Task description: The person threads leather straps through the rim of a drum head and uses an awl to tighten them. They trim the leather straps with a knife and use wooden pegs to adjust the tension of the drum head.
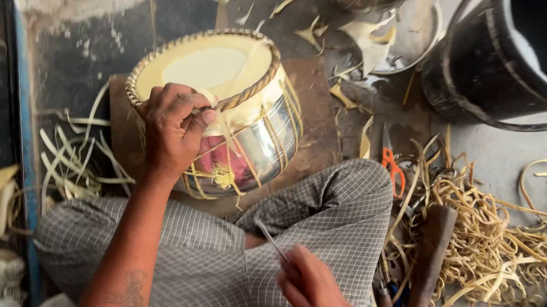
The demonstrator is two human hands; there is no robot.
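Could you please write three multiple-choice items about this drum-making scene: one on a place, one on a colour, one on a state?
1. Where do the orange-handled scissors lie?
A. On the floor beside the person's knee
B. Inside the black bucket
C. On top of the drum

2. What colour is the skin on the small shiny metal drum?
A. Dark blue
B. Pale yellow
C. Bright red

3. What is the left hand doing?
A. Resting flat on the floor
B. Holding the scissors
C. Gripping the braided rim of the drum

Answers:
1. A, the scissors lie on the floor right of the checked trouser knee, by the heap of pale yellow strips.
2. B, the round drumhead is pale yellow.
3. C, its fingers close over the rim, while the right hand holds a thin metal tool.
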